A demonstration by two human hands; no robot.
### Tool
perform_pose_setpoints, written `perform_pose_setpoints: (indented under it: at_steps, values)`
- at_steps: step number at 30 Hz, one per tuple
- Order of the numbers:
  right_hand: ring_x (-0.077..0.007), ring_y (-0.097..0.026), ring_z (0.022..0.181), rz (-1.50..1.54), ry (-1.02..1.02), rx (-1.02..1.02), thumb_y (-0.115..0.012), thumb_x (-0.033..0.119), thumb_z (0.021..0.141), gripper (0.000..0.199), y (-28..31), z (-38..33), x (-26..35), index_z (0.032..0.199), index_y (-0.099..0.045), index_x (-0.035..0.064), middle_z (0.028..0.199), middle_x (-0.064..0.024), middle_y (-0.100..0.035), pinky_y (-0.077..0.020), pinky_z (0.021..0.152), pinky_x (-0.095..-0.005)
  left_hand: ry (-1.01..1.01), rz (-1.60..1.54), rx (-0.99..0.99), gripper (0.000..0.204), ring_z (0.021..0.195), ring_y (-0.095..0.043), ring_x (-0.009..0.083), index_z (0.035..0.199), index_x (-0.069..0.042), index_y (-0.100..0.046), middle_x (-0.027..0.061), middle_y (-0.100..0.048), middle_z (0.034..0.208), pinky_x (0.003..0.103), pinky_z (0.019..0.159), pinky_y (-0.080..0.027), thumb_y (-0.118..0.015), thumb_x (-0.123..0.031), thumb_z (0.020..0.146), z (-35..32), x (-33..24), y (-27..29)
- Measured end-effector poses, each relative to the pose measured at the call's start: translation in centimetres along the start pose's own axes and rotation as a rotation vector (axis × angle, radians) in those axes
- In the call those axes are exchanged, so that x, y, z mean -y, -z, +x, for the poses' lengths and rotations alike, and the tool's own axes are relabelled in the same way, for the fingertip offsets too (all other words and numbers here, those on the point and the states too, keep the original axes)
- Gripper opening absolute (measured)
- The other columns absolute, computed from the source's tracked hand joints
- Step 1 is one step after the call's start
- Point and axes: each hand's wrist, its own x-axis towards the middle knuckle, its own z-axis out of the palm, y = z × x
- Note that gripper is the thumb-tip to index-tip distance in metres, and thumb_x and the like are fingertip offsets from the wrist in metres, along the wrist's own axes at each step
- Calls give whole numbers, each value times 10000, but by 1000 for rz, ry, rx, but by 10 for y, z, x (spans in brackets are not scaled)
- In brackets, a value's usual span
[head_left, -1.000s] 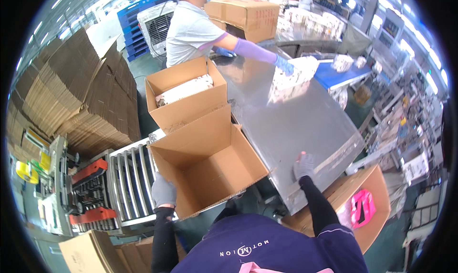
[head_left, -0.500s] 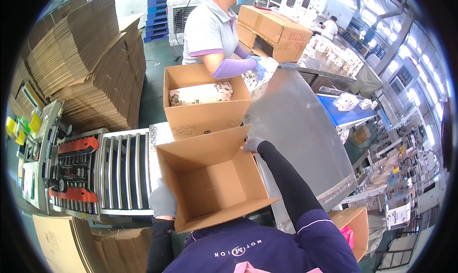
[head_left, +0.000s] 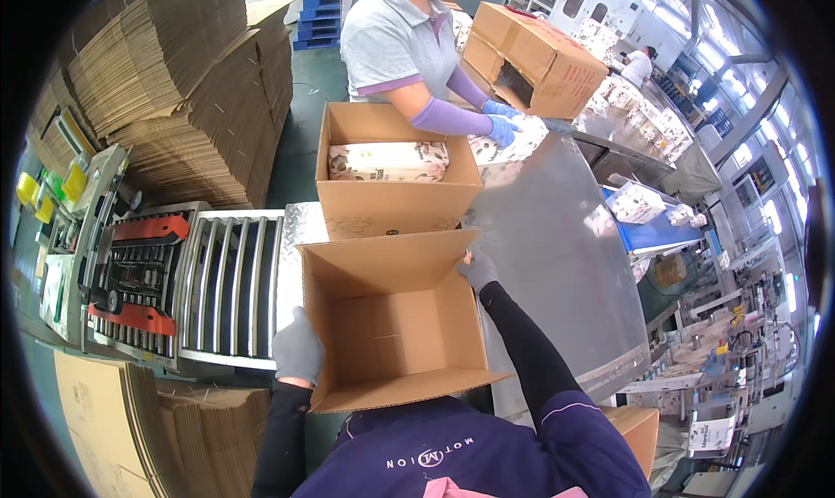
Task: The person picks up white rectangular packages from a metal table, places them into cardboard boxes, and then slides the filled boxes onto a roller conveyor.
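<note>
Empty brown carton point(head_left: 391, 324), flaps open, beside steel table point(head_left: 557, 237). Left hand point(head_left: 298, 348) grips near-left corner; right hand point(head_left: 477, 269) apparently pinches far-right flap, partly hidden.

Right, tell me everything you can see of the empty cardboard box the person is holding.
The empty cardboard box is plain brown corrugated board, open at the top with all its flaps folded outward. Nothing lies inside; the bottom seam shows. It sits between the metal table and the roller conveyor, right behind a second box holding a printed package. The gloved left hand grips its near left corner; the gloved right hand holds its far right corner.
</note>
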Motion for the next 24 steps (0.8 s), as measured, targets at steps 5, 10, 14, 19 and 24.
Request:
perform_pose_setpoints:
  at_steps: [5,10,14,19,24]
  values:
    - [-347,-647,873,-106,96,1,-653,158,734,525,18,-21,14,1238,-509,122,947,-167,-665,-500,772,-417,7,-2,41,307,657,-662,385,1046,-8,-478,201,-636,662,454,588,-531,-624,-82,786,3,-8,3]
    - [-399,-640,878,-441,192,165,-614,215,792,544,28,-16,10,1303,-467,97,935,-192,-675,-507,777,-449,-29,-11,59,327,671,-661,395,1055,-9,-476,201,-638,672,453,610,-533,-644,-106,791,6,-20,0]
    - [-407,-638,903,-448,13,61,-554,248,856,473,16,-22,19,1299,-480,100,974,-197,-672,-509,783,-467,-48,-9,21,303,656,-657,387,1030,-10,-486,197,-637,670,452,589,-525,-646,-116,795,8,-21,1]
    - [-410,-637,908,-320,201,-103,-498,261,893,339,8,-14,-20,1165,-575,73,996,-195,-668,-505,780,-493,-80,-75,84,191,733,-647,421,938,26,-502,250,-640,725,506,641,-514,-574,-88,803,10,-36,1]
    - [-384,-644,928,-350,133,83,-537,202,857,430,13,-3,19,1251,-507,32,1052,-214,-653,-510,820,-462,-2,-84,-6,229,722,-648,425,961,13,-506,245,-639,714,499,656,-523,-591,-117,792,3,-32,-5]
